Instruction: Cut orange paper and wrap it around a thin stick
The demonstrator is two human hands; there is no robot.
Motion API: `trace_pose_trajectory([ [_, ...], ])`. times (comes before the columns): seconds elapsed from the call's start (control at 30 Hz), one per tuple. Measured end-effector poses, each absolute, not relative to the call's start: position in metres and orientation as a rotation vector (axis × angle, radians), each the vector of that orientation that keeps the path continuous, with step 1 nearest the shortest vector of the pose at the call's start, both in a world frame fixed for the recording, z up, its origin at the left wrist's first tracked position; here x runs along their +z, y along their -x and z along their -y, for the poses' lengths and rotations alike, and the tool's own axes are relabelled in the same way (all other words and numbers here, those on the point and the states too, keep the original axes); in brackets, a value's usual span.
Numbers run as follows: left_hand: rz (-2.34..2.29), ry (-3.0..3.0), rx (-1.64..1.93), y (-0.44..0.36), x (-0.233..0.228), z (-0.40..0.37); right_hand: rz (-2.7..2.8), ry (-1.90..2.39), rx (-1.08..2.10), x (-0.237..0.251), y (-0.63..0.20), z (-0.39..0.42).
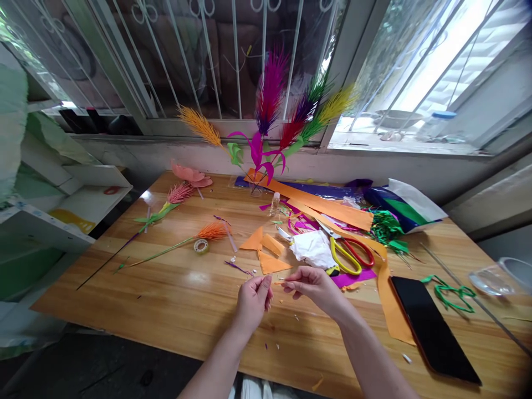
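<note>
My left hand (252, 299) and my right hand (315, 286) meet low over the wooden table (166, 299), pinching between their fingertips a small thin orange paper piece (279, 283). Just beyond them lie orange paper triangles (266, 252), crumpled white paper (312, 248) and two pairs of scissors, yellow-handled (344, 256) and red-handled (361, 250). A purple scrap (353, 277) lies right of my right hand.
A black phone (432, 328) lies at the right, next to a long orange paper strip (390, 310). Finished paper flowers (178, 195) and a tape roll (201, 246) lie at the left. Coloured feather-like flowers (274, 116) stand by the window. White shelves (70, 210) flank the left.
</note>
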State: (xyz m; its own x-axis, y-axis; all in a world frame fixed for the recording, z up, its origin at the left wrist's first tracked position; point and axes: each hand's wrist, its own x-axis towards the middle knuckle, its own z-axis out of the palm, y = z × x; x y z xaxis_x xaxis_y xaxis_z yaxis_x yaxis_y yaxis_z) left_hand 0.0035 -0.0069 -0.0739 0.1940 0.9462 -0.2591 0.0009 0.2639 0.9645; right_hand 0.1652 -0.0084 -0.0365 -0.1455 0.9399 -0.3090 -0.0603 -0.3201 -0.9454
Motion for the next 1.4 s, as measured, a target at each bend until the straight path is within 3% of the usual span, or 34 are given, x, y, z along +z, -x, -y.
trace_pose_trajectory([
  [0.23,-1.181,-1.155,0.933,0.0,-0.075,0.006,1.011,1.444,1.756,-0.039,-0.157,0.006],
  [0.53,-1.192,-1.09,0.89,0.007,-0.073,0.001,1.168,1.377,1.594,-0.039,-0.154,0.001],
  [0.8,-1.192,-1.127,0.917,0.01,-0.076,0.001,1.058,1.526,1.796,-0.036,-0.145,0.001],
  [1.4,-1.193,-1.058,0.839,0.016,-0.074,0.002,1.369,1.451,1.456,-0.044,-0.149,0.002],
])
